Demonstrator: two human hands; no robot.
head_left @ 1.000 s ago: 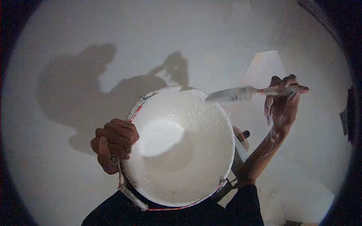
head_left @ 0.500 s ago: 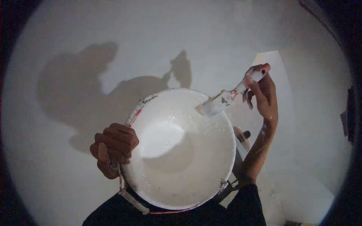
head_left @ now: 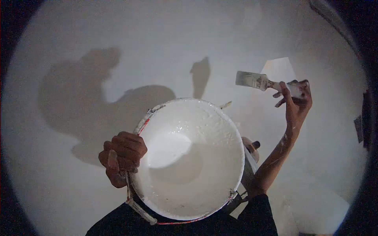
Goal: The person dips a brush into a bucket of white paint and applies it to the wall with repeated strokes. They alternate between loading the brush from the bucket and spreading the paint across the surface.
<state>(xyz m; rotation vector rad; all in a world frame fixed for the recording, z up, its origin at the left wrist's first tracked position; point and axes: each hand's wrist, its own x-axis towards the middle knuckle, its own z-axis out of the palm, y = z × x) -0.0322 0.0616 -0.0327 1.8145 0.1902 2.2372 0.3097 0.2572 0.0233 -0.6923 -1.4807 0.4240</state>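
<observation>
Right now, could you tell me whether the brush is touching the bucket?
Apart. The head view shows the brush held in the right hand, above and right of the bucket, with bare wall visible between its bristles and the rim.

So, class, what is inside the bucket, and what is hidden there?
White paint pools at the bottom of the bucket and coats its walls. The bucket's floor is covered by paint.

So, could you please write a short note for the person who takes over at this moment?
Left hand: closed grip on the bucket handle, bucket held before the body.
Right hand: holds the paintbrush, raised to the right of the bucket, clear of it.
Done: bristles carry white paint.
Left: the wall ahead; how much is painted, cannot tell.
</observation>
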